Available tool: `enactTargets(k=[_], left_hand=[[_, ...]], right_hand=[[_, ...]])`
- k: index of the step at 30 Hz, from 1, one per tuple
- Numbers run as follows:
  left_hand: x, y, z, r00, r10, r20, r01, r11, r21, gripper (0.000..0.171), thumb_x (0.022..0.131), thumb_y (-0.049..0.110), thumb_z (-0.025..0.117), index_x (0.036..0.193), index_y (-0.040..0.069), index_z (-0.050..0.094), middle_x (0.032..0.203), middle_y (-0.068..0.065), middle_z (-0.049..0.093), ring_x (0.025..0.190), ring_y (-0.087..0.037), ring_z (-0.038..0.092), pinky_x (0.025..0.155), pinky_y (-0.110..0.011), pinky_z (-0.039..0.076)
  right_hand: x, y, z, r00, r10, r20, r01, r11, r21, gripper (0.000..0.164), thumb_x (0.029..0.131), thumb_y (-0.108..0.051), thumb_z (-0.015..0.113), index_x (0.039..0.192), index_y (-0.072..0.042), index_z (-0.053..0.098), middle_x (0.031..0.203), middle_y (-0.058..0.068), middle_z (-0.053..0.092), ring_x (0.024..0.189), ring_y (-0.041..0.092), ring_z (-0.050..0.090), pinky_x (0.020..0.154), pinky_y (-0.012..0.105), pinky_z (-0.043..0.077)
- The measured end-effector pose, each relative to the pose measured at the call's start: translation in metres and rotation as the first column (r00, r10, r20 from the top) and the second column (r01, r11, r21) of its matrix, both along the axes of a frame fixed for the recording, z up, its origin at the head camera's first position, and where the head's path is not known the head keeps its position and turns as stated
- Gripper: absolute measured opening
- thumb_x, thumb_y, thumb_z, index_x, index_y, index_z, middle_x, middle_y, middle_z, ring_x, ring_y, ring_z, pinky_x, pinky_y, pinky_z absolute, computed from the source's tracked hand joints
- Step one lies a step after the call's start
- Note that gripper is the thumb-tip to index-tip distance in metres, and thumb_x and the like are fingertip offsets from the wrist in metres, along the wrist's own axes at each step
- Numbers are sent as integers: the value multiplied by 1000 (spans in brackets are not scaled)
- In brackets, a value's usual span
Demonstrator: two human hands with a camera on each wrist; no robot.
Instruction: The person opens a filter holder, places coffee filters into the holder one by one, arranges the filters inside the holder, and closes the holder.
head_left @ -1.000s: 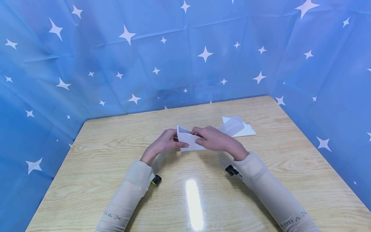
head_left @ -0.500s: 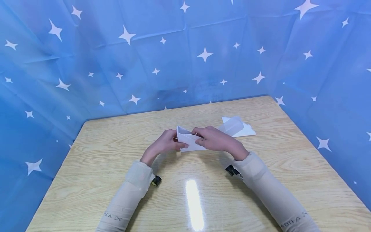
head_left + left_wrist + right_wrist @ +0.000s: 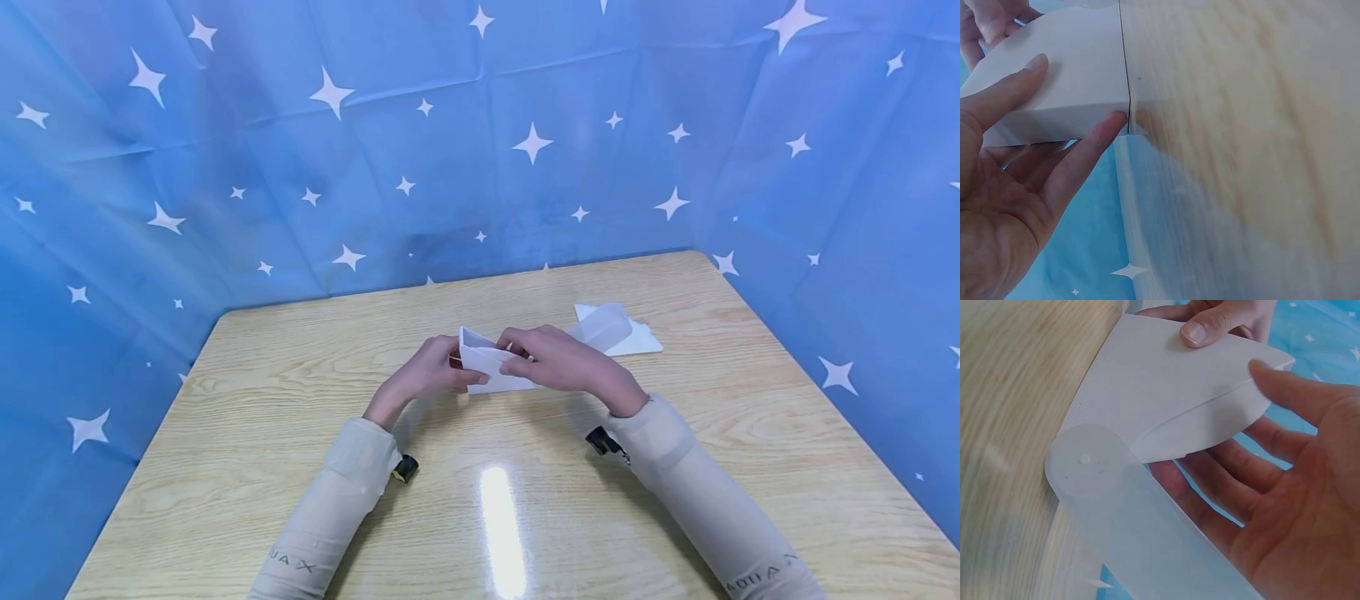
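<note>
Head view, table: pale wood-grain table [image 3: 247,467] spreads on every side of the white box [image 3: 489,363]; a bright glare streak [image 3: 502,533] lies on the near side of the box.
Curtain: blue curtain [image 3: 420,158] with white four-pointed stars, creased, stands beyond the box and to both its sides.
White box: between the two hands, over the table; contact of its underside cannot be told.
Left hand [image 3: 426,368]: half-curled, grips the box's left end, thumb on the near face.
Right hand [image 3: 558,360]: loosely curled, holds the box's right end between thumb and fingers.
White sheet [image 3: 641,340]: on the table, right of and beyond the box.
Translucent strip [image 3: 606,327]: overlaps the sheet in the head view; contact with the box cannot be told.
</note>
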State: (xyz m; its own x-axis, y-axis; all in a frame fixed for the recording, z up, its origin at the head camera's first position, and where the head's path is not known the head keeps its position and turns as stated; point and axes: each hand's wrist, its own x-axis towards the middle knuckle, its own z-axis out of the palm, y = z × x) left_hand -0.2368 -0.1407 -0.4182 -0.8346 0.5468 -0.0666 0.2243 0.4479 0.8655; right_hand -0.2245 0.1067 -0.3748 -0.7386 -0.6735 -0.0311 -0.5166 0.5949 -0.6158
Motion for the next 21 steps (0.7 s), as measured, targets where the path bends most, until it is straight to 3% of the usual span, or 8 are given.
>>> enactTargets(k=[7,13,21], left_hand=[[0,2,0,1000,14,-5,-14,1000,-3,39,92,15,80,128,6,68,108,-14,76,78,-26,72,70,-48,64],[1,2,0,1000,13,-1,-13,1000,2,39,91,14,80,127,6,68,112,-15,75,81,-29,73,71,-49,64],[0,2,-1,1000,17,1,-17,1000,-2,38,91,15,80,127,6,69,107,-14,76,77,-29,73,70,-48,64]], right_hand=[[2,5,6,999,-21,-34,20,1000,-13,38,107,-41,56,129,-11,64,116,6,76,103,19,73,86,39,58],[1,17,17,995,-76,-59,73,996,-51,35,109,-40,51,128,-14,65,121,5,74,112,22,70,95,46,57],[-2,38,32,986,-138,-96,129,987,-94,32,110,-39,50,127,-16,65,120,0,72,112,21,68,95,47,56]])
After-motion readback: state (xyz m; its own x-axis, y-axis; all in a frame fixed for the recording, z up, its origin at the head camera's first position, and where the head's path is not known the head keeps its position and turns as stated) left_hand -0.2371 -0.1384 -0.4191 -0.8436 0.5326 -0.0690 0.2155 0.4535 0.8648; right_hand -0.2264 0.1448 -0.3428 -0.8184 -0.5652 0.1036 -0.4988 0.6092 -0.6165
